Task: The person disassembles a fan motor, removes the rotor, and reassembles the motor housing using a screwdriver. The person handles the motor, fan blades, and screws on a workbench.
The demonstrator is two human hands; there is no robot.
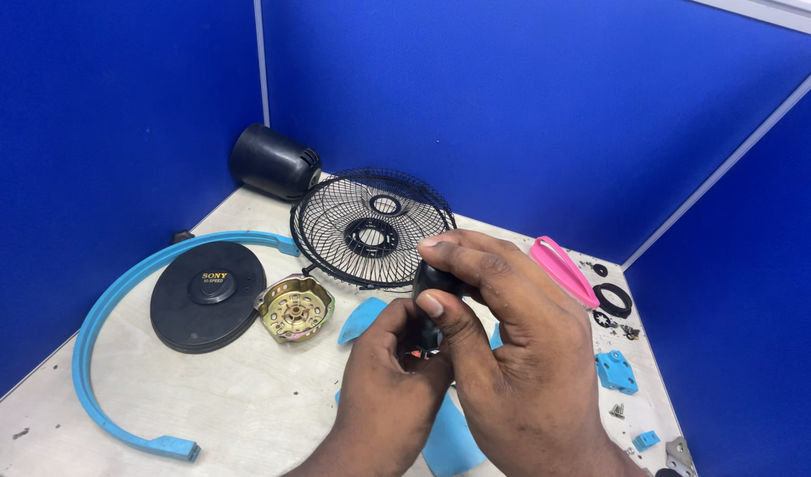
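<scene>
A pale wooden table [237,415] sits in a corner of blue partition walls [529,97]. A curved blue guard ring [101,309] is the widest part on it, then the black wire fan grille [352,221], the round black cover disc [207,296], the black motor housing [271,162], a pink handle piece [564,269] and the brass motor plate [295,307]. Above them the right hand [511,353] and left hand [388,389] both pinch a small black part [433,283] between fingers and thumbs, over the blue fan blade [449,437]
</scene>
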